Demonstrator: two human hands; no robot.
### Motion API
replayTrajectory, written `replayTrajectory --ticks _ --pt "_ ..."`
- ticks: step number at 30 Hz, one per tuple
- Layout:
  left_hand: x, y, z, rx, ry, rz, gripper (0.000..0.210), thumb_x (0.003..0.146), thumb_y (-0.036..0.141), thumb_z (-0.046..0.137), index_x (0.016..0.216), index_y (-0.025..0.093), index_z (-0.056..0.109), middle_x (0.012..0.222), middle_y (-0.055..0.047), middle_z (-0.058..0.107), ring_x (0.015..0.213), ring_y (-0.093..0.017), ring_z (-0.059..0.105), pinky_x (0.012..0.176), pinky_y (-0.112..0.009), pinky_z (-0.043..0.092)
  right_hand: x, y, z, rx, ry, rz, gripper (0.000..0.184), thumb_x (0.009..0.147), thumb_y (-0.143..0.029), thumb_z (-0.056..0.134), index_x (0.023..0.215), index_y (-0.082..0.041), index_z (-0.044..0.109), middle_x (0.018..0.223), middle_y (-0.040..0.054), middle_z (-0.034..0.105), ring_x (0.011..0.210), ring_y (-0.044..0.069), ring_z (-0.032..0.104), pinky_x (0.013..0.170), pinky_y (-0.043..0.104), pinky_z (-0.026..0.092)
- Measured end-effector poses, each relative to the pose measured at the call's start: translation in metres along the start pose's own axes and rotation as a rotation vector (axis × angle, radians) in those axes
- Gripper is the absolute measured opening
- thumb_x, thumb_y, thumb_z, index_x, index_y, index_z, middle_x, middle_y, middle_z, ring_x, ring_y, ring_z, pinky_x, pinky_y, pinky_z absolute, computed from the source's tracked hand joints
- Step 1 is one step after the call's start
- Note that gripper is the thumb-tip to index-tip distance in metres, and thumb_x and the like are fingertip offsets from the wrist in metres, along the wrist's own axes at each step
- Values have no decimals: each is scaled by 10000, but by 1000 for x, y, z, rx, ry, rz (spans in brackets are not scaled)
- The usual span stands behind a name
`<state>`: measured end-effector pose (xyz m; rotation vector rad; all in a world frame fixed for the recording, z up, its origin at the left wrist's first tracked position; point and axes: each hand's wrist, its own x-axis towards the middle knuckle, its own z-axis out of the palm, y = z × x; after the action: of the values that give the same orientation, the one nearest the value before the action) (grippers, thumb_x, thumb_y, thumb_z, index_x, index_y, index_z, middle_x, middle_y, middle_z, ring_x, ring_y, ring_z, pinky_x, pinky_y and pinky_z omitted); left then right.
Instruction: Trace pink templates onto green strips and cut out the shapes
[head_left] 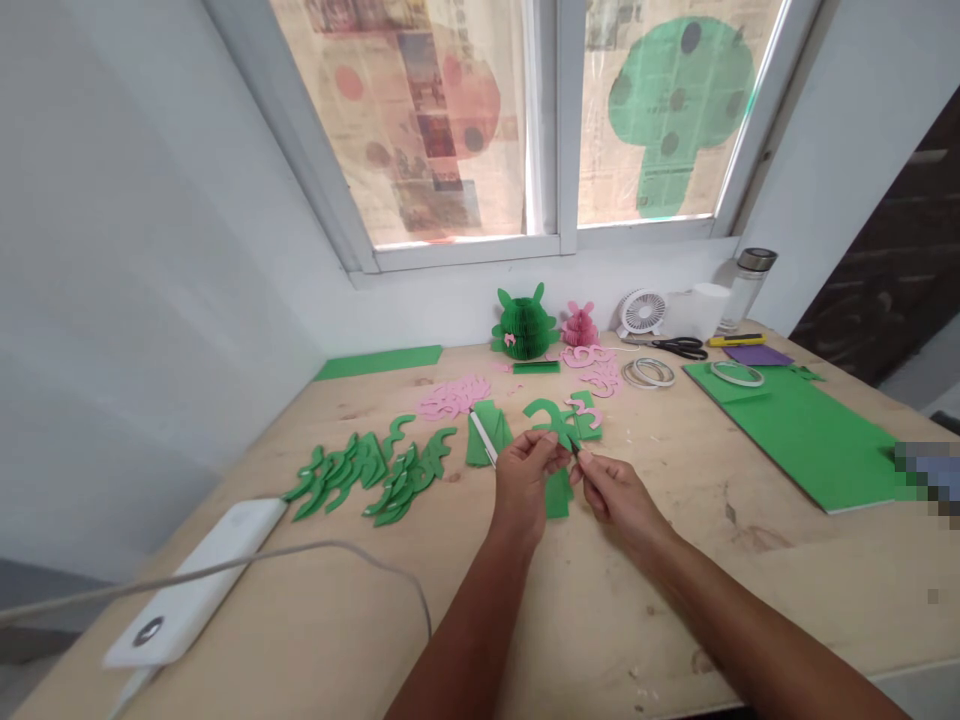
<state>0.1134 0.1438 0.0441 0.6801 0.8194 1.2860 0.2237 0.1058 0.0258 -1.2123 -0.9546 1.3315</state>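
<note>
Between its thumb and fingers, my left hand pinches a curved green paper cut-out. My right hand is closed close beside it, its fingertips at a small dark thing too small to make out, next to the cut-out's edge. Below the hands lies a green paper piece. A white pen rests on green paper strips left of my left hand. Just beyond the hands is a pink curved cut-out on green paper.
Green curved cut-outs lie in piles at left, pink ones behind. A white power strip and cable cross the left. At right are green sheets, tape rolls, scissors, a yellow cutter, a fan and a bottle.
</note>
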Motion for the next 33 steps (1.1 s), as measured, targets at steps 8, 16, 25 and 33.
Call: replayTrajectory --ticks 8,16,25,33 --pt "-1 1 0 2 -12 -6 267 563 307 795 646 145 600 562 4 605 556 -106 571 635 -255 480 1 1 0 2 2 0 518 697 -691 582 667 -175 569 342 -99 317 326 58 187 369 231 108" --pt "0 0 1 2 -8 -15 259 549 298 791 648 149 604 560 1 604 553 -111 569 609 -253 470 0 1 0 9 14 1 518 692 -695 585 662 -178 568 348 -97 312 336 60 183 374 234 105" --pt "0 1 0 17 -12 -21 252 548 294 783 642 143 605 551 0 603 549 -111 565 619 -260 477 -1 -1 1 14 7 2 514 699 -690 581 663 -177 569 352 -100 308 339 59 177 372 231 103" --pt "2 0 -1 34 -12 -13 252 549 301 783 624 149 597 540 5 594 530 -110 556 602 -260 476 1 4 -1 5 5 3 515 698 -691 584 657 -177 569 334 -101 304 326 57 176 369 231 101"
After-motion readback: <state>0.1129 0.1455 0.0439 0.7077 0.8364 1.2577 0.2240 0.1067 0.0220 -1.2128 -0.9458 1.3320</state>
